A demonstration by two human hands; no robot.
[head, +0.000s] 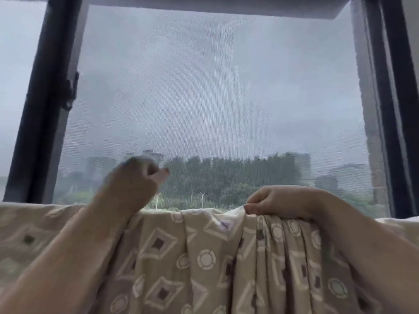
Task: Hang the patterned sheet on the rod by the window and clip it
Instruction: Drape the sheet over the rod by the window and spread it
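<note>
Home: screened window [215, 87], draped sheet [181, 257]
</note>
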